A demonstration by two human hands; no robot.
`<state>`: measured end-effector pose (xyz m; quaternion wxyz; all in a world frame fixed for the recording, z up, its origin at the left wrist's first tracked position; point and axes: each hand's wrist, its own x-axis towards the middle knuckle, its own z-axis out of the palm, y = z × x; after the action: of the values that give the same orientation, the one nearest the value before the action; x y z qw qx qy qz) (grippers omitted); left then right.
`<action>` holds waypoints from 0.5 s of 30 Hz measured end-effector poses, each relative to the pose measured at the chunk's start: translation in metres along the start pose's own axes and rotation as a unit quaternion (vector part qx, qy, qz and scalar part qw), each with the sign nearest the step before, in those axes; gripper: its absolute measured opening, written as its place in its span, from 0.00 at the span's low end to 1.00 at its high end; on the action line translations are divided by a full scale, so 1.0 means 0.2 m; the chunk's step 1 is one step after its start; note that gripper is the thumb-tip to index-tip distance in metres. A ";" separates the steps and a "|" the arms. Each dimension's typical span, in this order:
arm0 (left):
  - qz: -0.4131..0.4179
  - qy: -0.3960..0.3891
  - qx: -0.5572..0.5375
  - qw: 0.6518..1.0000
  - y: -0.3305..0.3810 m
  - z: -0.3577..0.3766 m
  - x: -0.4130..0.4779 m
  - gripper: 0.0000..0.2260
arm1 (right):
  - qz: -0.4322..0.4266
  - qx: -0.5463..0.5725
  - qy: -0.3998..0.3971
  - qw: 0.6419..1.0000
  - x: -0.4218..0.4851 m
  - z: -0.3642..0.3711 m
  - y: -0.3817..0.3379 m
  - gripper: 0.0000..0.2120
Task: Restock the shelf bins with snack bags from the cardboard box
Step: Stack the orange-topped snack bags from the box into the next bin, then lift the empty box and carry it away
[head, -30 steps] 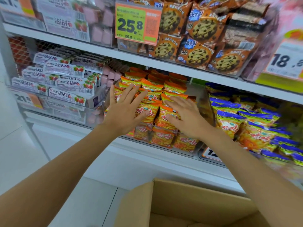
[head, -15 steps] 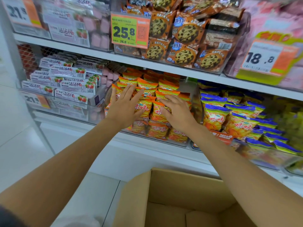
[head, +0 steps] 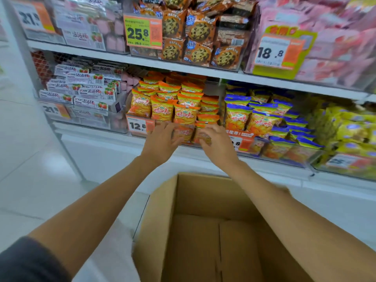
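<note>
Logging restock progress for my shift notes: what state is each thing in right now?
cardboard box: open, visible floor bare
orange snack bags: piled high, packed tight
blue snack bags: piled high, packed tight
left hand: fingers extended, blurred, at the lowest orange bags
right hand: fingers curled beside it, grip unclear

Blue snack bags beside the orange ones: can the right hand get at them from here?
Likely yes: the right hand is just in front of the neighbouring orange bags, and the blue snack bags lie uncovered with nothing between.

Head camera looks forward and down, over the cardboard box (head: pixel 203 196), at near shelf bins (head: pixel 91 121).
</note>
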<state>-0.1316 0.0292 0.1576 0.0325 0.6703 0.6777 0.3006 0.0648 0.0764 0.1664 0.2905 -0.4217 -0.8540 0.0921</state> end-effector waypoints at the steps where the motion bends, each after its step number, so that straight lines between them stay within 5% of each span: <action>1: -0.028 -0.023 -0.035 0.999 0.03 0.04 -0.09 0.20 | 0.022 0.012 -0.019 1.000 -0.11 -0.03 0.03 0.13; 10: -0.269 -0.113 -0.107 0.951 0.06 0.41 -0.73 0.34 | 0.198 0.040 -0.147 0.968 -0.93 -0.24 0.40 0.08; 15: -0.329 -0.146 -0.149 0.921 0.02 0.63 -0.97 0.37 | 0.266 0.021 -0.149 0.952 -1.22 -0.26 0.63 0.08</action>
<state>-0.0519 -0.1061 -0.0122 0.3276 0.4330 0.7954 0.2692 0.2955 -0.0382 0.0561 0.1339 -0.6086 -0.7424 0.2460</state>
